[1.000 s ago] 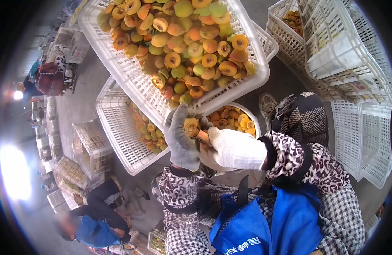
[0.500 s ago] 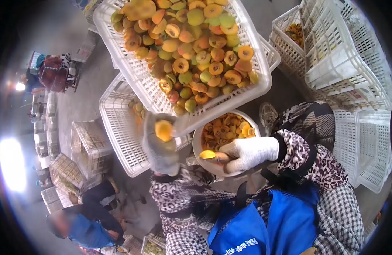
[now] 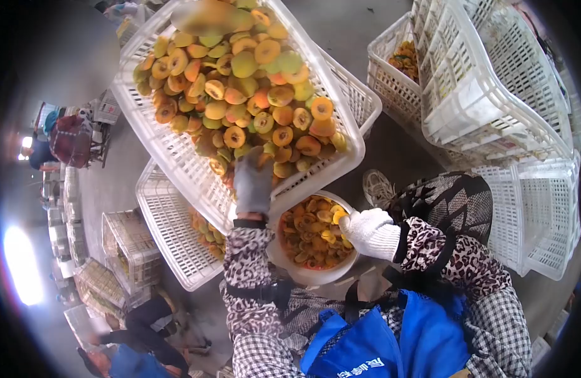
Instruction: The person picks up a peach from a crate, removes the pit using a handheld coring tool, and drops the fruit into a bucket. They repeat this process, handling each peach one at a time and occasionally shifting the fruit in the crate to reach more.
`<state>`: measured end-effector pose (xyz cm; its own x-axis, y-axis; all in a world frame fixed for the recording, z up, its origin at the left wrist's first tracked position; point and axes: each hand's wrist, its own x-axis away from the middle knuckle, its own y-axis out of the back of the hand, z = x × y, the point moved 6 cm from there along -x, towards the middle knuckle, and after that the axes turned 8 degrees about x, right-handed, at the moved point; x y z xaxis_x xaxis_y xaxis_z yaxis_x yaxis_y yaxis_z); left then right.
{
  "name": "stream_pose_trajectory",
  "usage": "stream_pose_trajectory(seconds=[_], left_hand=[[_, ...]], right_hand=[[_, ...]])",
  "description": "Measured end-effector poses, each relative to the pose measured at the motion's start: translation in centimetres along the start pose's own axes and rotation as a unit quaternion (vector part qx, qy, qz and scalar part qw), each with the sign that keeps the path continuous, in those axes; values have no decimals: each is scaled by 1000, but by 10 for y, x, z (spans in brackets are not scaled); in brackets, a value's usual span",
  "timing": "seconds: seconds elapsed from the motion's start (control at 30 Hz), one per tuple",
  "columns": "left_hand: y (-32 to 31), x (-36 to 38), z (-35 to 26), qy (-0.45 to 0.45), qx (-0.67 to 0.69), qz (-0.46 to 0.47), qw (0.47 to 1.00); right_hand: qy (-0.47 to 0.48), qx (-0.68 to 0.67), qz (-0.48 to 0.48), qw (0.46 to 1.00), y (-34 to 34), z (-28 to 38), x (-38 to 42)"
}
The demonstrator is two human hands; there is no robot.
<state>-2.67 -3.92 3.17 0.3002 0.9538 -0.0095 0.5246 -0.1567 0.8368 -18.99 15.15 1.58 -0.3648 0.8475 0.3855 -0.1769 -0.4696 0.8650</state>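
A white plastic basket (image 3: pixel 153 142) holds a heap of halved stone fruit (image 3: pixel 240 101), green to orange, like small peaches or apricots; some cut faces show a brown hollow. My left hand (image 3: pixel 253 186), in a grey glove, reaches over the near rim into the fruit. Its fingertips are among the halves, and their grip is partly hidden. My right hand (image 3: pixel 371 233), in a white knit glove, is closed at the right rim of a white bucket (image 3: pixel 319 275). The small handled tool it holds is mostly hidden now. Yellow fruit pieces (image 3: pixel 312 230) fill the bucket.
Beneath the full basket stands another white basket (image 3: pixel 171 214) with more fruit. Stacked white crates (image 3: pixel 492 94) rise on the right, beside a crate of orange pieces (image 3: pixel 404 62). Other people work at the left, one in blue (image 3: pixel 136 362) at lower left.
My left hand has moved up from the basket's near corner into the fruit; the half it held is out of sight. The yellow piece at my right hand's tool no longer shows clearly. The view has shifted.
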Motion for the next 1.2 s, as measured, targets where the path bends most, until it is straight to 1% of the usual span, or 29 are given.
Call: stream_pose_trajectory(seconds=[0.03,0.07,0.1,0.13,0.17,0.2,0.23,0.3,0.33,0.37,0.43,0.47,0.5,0.57,0.6,0.63,0.7,0.73,0.77,0.83,0.87,0.9,0.97,1.0,1.07,1.1,1.13,1.17,1.2], left_hand=[[15,7,0,70,183,-51,979],[11,15,2,219,465,-2,858],[23,24,-2,223,455,-1,862],[28,36,-8,227,590,15,775],[30,47,-12,224,713,26,664],[34,54,-17,164,697,47,697],[35,58,-17,169,695,46,697],[30,65,-42,186,813,147,531],[30,68,-46,210,794,148,551],[32,70,-52,210,795,151,549],[39,72,-67,148,815,175,532],[42,73,-65,134,806,150,557],[41,78,-67,133,807,147,556],[59,83,-65,48,783,26,619],[61,86,-56,97,734,-10,672],[63,88,-51,98,734,-16,672],[68,91,-45,143,729,-38,668],[69,96,-42,193,668,-97,712],[70,99,-39,194,668,-101,711],[70,102,-37,183,695,-85,691],[74,104,-40,175,650,-105,732],[75,106,-41,175,651,-107,731],[77,112,-37,211,642,-140,724],[81,113,-41,206,624,-160,737],[84,117,-40,196,614,-164,746],[86,118,-39,186,605,-167,756],[86,119,-34,187,606,-168,755],[84,119,-26,205,608,-152,752],[81,120,-20,223,609,-136,749]], right_hand=[[0,-7,0,1000,-12,-5,-1],[-6,-46,-15,999,-19,-8,-3],[-11,-88,-29,996,-5,-1,-5],[-43,-109,12,993,5,5,-8],[-55,-211,-63,974,31,10,-6],[-12,-240,-171,955,48,16,-6],[27,-267,-276,923,63,21,-1],[42,-282,-280,917,79,32,-3],[36,-257,-291,921,81,37,-6],[32,-255,-291,921,82,40,-7],[-9,-227,-208,952,70,46,-13],[-7,-258,-230,938,72,50,-12],[-6,-257,-229,939,73,52,-12],[-10,-339,-140,930,71,56,-14],[12,-367,-171,914,77,59,-13],[17,-366,-168,915,77,61,-15],[90,-310,-223,920,86,72,-18],[91,-266,-227,932,85,76,-21],[94,-266,-225,933,83,80,-24],[131,-165,-243,947,82,92,-26],[74,-199,-265,941,87,91,-27],[76,-198,-263,941,86,94,-29],[99,-188,-282,936,89,99,-31],[100,-187,-281,936,91,100,-31],[71,-207,-170,961,87,99,-35],[73,-206,-168,961,90,100,-33],[82,-206,-138,965,89,103,-33],[91,-205,-108,968,87,106,-33],[92,-205,-107,969,85,108,-32]])
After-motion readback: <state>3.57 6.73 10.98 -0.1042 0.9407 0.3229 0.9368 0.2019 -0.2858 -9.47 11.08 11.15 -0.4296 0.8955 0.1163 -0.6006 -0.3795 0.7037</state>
